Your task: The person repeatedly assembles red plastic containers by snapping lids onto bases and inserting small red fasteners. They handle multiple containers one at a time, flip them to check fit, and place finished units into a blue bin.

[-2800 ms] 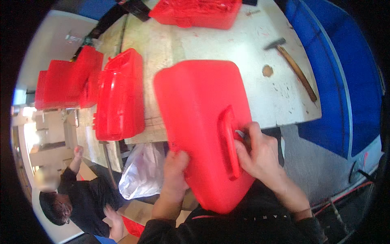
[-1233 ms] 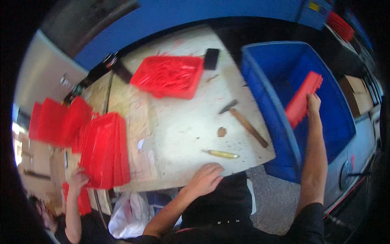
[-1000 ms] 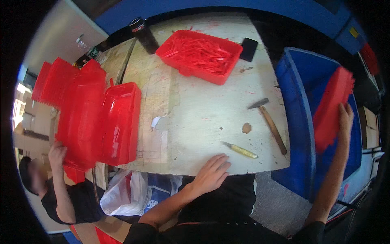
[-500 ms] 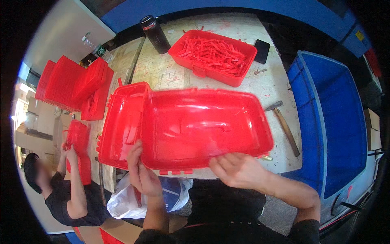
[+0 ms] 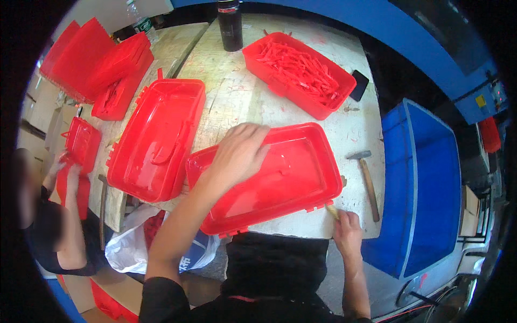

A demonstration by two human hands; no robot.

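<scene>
A shallow red plastic toolbox shell [image 5: 301,188] lies at a slant on the table in front of me. My left hand [image 5: 239,151] reaches across it, its fingers closed over the far rim. By the shell's near right corner, my right hand [image 5: 349,232] is closed on a small yellow tool [image 5: 333,211]; its kind is hard to make out. Left of this shell sits a second red plastic shell [image 5: 156,140], close beside it.
A red bin [image 5: 274,89] of red plastic strips, a black bottle [image 5: 230,29] and a phone [image 5: 359,85] stand farther back. A hammer [image 5: 368,183] lies right, near a blue crate [image 5: 396,188]. At left are stacked red parts [image 5: 81,59] and a co-worker's arms [image 5: 72,237].
The right-hand shell has turned and separated from the left one. My left hand moved from its near edge to its far rim. My right hand moved right and took hold of the yellow tool.
</scene>
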